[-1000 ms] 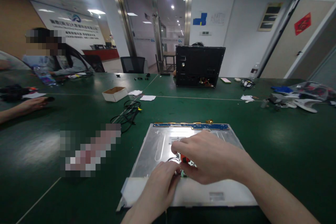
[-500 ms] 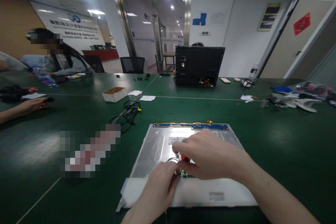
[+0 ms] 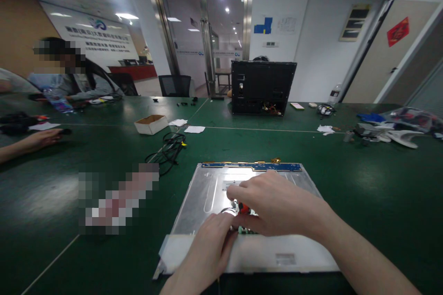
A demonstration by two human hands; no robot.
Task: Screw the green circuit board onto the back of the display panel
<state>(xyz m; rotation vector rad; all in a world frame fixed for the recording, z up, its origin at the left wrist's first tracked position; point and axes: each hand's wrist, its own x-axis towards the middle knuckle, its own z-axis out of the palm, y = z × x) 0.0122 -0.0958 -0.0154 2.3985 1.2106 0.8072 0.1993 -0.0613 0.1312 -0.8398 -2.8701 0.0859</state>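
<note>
A flat display panel (image 3: 194, 203) lies metal back up in front of me, with a blue circuit strip (image 3: 282, 166) along its far edge and a whitish cover (image 3: 256, 256) along its near edge. My right hand (image 3: 273, 200) is closed around a red-and-black screwdriver (image 3: 244, 208) over the panel's middle; its tip is hidden. Close beside it, my left hand (image 3: 212, 237) has its fingers drawn together at a small green circuit board (image 3: 246, 229), mostly covered by my hands. What the left fingertips pinch, if anything, is hidden. A thin dark cable (image 3: 226, 210) curves by them.
Black cables (image 3: 170, 150) lie left of the panel, near an open white box (image 3: 151, 124) and paper slips (image 3: 194, 129). A black monitor housing (image 3: 263, 87) stands at the back. Loose parts (image 3: 384, 132) lie far right. Another person's hand (image 3: 44, 139) rests at the left.
My hands stay at the same spot on the panel, with only a very slight shift of the fingers around the screwdriver. The panel has not moved.
</note>
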